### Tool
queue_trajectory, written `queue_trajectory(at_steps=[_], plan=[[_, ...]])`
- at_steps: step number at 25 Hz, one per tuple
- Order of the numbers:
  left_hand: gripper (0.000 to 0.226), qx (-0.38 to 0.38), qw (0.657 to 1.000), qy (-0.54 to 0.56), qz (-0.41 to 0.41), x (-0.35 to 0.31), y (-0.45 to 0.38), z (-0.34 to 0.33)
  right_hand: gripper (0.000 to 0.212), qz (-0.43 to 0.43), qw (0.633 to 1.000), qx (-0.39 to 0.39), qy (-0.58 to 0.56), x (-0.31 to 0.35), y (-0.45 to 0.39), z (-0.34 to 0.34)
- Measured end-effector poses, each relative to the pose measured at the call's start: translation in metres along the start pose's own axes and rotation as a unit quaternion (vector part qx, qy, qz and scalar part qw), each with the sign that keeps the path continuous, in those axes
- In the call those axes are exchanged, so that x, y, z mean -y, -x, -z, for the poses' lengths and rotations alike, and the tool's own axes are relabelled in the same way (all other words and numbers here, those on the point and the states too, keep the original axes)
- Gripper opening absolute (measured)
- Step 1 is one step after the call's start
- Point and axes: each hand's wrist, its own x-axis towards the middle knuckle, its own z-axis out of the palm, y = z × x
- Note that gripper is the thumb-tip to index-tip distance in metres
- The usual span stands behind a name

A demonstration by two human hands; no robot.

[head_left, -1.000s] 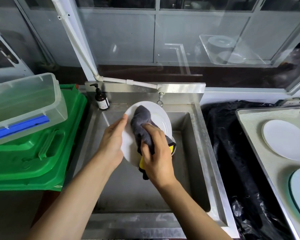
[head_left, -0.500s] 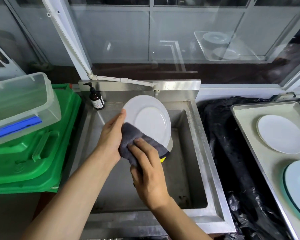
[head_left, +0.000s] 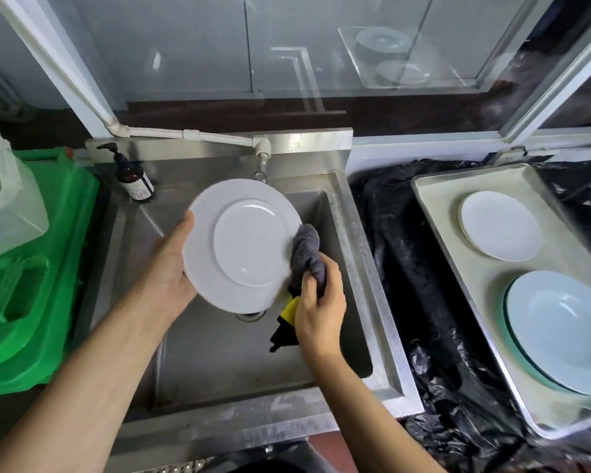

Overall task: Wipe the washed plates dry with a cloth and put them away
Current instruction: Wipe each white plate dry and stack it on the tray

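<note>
A white plate (head_left: 243,244) is held tilted over the steel sink (head_left: 352,213). My left hand (head_left: 171,268) grips its left rim, thumb on the front edge. My right hand (head_left: 318,302) clutches a grey cloth (head_left: 306,256) with a yellow and black tag, pressed against the plate's right rim. On the metal tray (head_left: 434,213) to the right lie a small white plate (head_left: 500,225) and a larger pale blue plate (head_left: 560,329) stacked on another.
A soap pump bottle (head_left: 133,180) stands at the sink's back left corner, under a tap (head_left: 261,163). Green bins (head_left: 41,285) with a clear plastic box (head_left: 7,199) sit to the left. Black plastic sheeting (head_left: 396,254) lies between sink and tray.
The cloth and my right hand have moved from the plate's lower left rim to its right rim. The plate's whole face now shows.
</note>
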Motion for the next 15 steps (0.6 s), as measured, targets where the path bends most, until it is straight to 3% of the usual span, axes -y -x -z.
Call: queue_trajectory(at_steps=[5, 7, 9, 11, 13, 15], plan=[[0.051, -0.024, 0.997, -0.051, 0.048, 0.038, 0.011, -0.021, 0.029, 0.022, 0.983, 0.020, 0.182, -0.017, -0.055, 0.047], [0.056, -0.043, 0.994, -0.074, 0.063, 0.050, 0.014, -0.025, 0.032, 0.085, 0.944, 0.042, 0.317, -0.037, -0.064, 0.076], [0.050, -0.058, 0.992, -0.087, 0.069, 0.059, 0.013, -0.028, 0.035, 0.135, 0.879, 0.047, 0.455, -0.062, -0.073, 0.104], [0.043, -0.066, 0.991, -0.095, 0.072, 0.067, 0.012, -0.030, 0.038, 0.098, 0.819, 0.093, 0.558, -0.087, -0.075, 0.122], [0.038, -0.087, 0.988, -0.108, 0.072, 0.073, 0.012, -0.036, 0.046, -0.001, 0.770, 0.185, 0.611, -0.109, -0.068, 0.130], [0.036, -0.100, 0.986, -0.115, 0.064, 0.079, 0.013, -0.043, 0.051, -0.042, 0.752, 0.227, 0.617, -0.124, -0.063, 0.135]])
